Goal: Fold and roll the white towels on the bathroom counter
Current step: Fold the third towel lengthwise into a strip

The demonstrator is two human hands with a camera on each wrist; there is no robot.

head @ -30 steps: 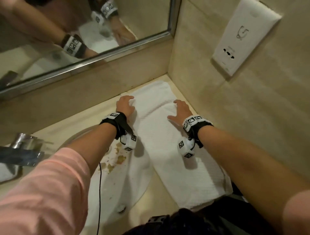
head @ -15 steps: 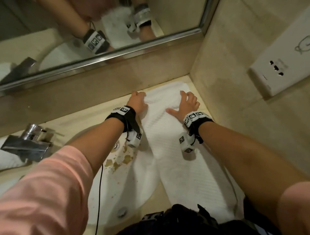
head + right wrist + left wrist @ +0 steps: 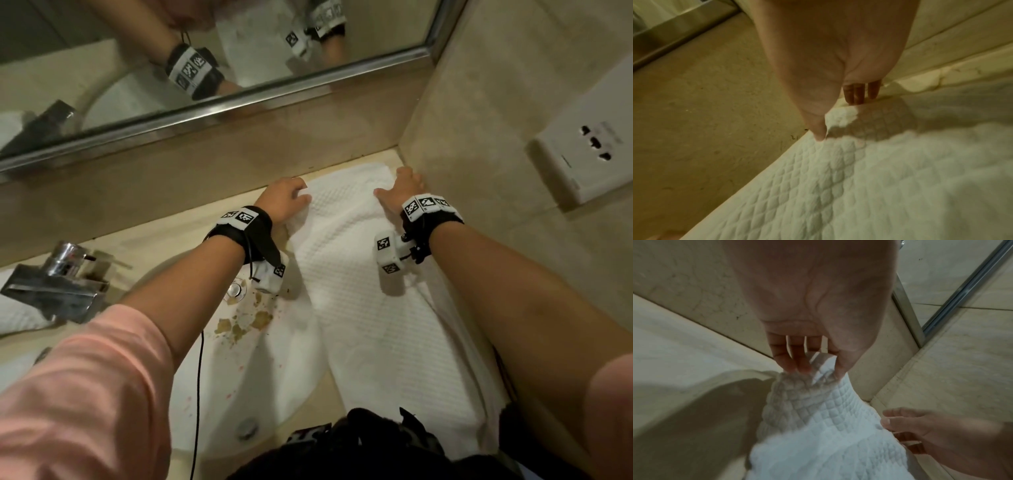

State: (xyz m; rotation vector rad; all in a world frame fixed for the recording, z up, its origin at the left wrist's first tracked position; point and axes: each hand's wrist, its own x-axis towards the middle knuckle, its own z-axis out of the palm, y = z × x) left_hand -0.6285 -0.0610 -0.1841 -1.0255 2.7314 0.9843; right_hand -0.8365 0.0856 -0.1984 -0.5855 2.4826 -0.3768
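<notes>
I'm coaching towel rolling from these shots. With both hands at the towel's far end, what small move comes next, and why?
Probably lift the far edge and turn it back toward the body. The left hand already pinches one far corner of the towel, the right hand holds the other, and the towel lies flat.

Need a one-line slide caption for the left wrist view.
Left hand pinches the far corner of the white waffle-weave towel on the beige counter.

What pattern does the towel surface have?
The white towel has a raised grid of small squares, clearest in the left wrist view.
</notes>
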